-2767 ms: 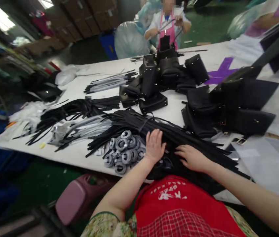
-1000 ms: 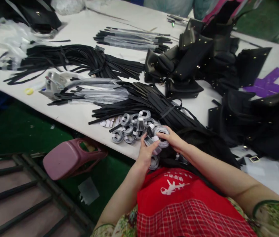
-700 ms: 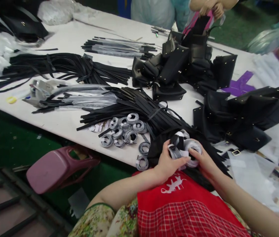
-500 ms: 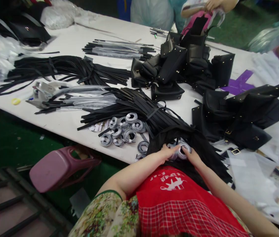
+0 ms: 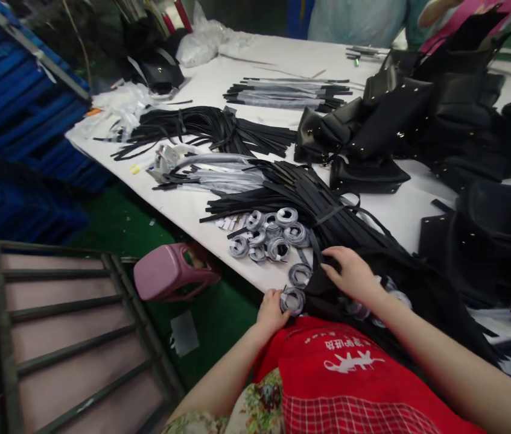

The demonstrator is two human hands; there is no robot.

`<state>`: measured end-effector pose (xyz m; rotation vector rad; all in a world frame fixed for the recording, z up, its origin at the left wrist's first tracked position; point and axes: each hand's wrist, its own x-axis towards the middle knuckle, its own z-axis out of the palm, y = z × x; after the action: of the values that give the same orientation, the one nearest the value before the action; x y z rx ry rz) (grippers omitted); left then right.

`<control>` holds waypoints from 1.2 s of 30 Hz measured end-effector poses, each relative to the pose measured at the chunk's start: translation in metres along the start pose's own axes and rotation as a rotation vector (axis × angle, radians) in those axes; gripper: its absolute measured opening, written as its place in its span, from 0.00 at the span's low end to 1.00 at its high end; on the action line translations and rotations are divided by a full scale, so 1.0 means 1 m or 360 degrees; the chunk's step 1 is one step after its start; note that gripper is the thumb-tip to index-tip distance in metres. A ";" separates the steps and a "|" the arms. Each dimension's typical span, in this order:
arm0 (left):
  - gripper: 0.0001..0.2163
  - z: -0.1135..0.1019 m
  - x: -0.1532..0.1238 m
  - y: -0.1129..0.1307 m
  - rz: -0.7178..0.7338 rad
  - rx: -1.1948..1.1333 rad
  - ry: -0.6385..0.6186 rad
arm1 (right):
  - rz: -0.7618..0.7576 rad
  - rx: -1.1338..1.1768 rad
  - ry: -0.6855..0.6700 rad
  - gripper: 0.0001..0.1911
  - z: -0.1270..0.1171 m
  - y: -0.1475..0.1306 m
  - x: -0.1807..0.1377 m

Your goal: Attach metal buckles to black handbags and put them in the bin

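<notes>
My left hand (image 5: 273, 310) is at the table's near edge, its fingers closed on a grey coil (image 5: 292, 301) that looks like a rolled strap in clear wrap. My right hand (image 5: 350, 274) is curled over the rim of a black bag (image 5: 431, 289), thumb and forefinger at the edge of its dark material. More wrapped coils (image 5: 391, 295) lie in the bag, partly hidden by my right forearm. A single coil (image 5: 300, 275) lies just beyond my left hand. Several others are piled in a cluster (image 5: 277, 248) farther left.
Bundles of black straps (image 5: 323, 199) lie across the white table (image 5: 255, 274). Black bags (image 5: 386, 114) are heaped at the right. A pink stool (image 5: 160, 271) and a slatted rack (image 5: 74, 337) stand left of the table. Another person's arm (image 5: 436, 11) shows at the far side.
Both hands were together on coils in the black bag. My left hand has moved left to a coil on the table; my right hand is now at the bag's rim. The view has turned left.
</notes>
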<state>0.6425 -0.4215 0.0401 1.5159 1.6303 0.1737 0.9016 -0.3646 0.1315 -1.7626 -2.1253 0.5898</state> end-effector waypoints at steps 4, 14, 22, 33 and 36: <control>0.35 0.033 0.013 0.000 -0.0148 0.0067 -0.0036 | -0.0036 -0.0136 -0.0735 0.17 0.072 -0.029 0.064; 0.11 0.001 0.030 -0.057 -0.0260 -0.0629 -0.0052 | 0.0288 -0.0036 -0.1015 0.10 0.118 0.054 0.051; 0.23 -0.075 0.059 -0.084 -0.0118 -0.1102 0.0567 | 0.0231 0.0154 -0.0721 0.19 0.078 0.057 0.083; 0.26 -0.103 0.127 -0.046 0.0385 -0.0216 0.0370 | 0.0182 -0.0482 -0.0439 0.35 0.120 -0.039 0.135; 0.36 -0.096 0.134 -0.039 0.0382 0.0064 0.0240 | 0.0262 -0.0634 -0.0486 0.30 0.118 -0.039 0.132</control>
<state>0.5669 -0.2730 0.0081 1.7640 1.5707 0.3973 0.7857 -0.2546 0.0462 -2.1979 -2.4534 0.5325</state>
